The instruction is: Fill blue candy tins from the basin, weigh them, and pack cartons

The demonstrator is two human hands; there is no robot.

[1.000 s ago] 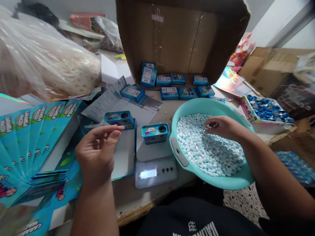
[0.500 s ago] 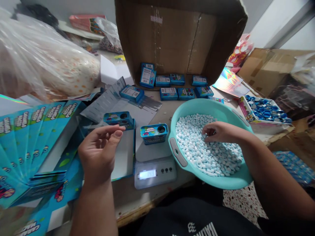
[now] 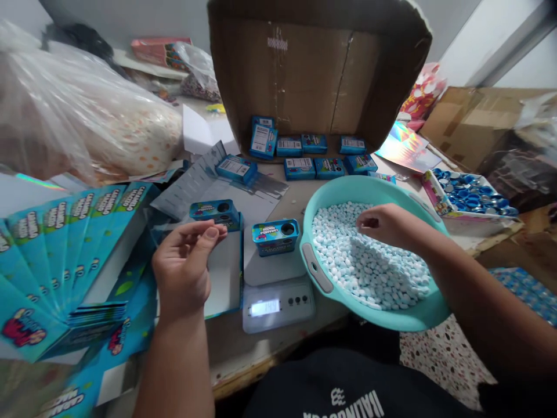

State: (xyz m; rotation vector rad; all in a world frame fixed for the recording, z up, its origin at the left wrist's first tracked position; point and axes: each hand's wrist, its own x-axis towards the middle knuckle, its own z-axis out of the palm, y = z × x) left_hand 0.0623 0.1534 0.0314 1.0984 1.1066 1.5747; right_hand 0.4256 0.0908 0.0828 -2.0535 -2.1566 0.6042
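Observation:
Over the turquoise basin my right hand is closed, its fingers curled under; what they hold, if anything, is hidden. Many small white and pale-blue candies fill the basin's lower part. My left hand is raised left of the scale, thumb and fingers pinched together; a tiny pale bit may show at the tips. Between the hands, a blue candy box with a round hole in its top stands on the digital scale, whose display is lit. Another holed blue box stands just behind my left hand.
A large cardboard carton lies open at the back, with several blue boxes at its mouth. Fanned flat blue cartons cover the left side beneath a big plastic bag. To the right stands a tray of blue-and-silver pieces.
My right hand has risen out of the candies and closed, moving slightly up. My left hand stays pinched, and the view has shifted a little.

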